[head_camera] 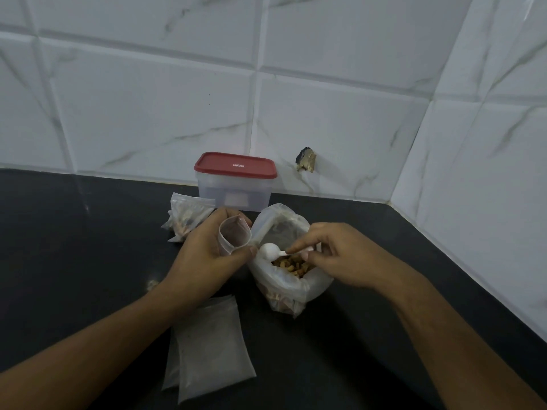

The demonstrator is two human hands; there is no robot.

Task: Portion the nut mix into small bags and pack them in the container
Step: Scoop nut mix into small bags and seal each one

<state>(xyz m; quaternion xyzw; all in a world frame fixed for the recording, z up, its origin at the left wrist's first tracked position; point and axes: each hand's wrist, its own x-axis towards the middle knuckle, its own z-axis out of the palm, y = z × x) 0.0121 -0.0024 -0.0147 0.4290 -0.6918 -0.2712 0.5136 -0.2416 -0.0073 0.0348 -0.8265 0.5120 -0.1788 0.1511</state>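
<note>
Now, scooping over the nut bag.
Left hand (204, 255) grips a small bag (233, 236) open-mouthed; right hand (334, 255) pinches a white scoop (270, 251) above the nut mix (291, 266).

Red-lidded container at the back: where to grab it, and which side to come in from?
Probably take the container by its clear walls just under the red lid, coming from above and the right. The lid's overhanging rim gives a lip; the tiled wall is close behind, filled small bags sit at its left front, the nut bag in front.
</note>
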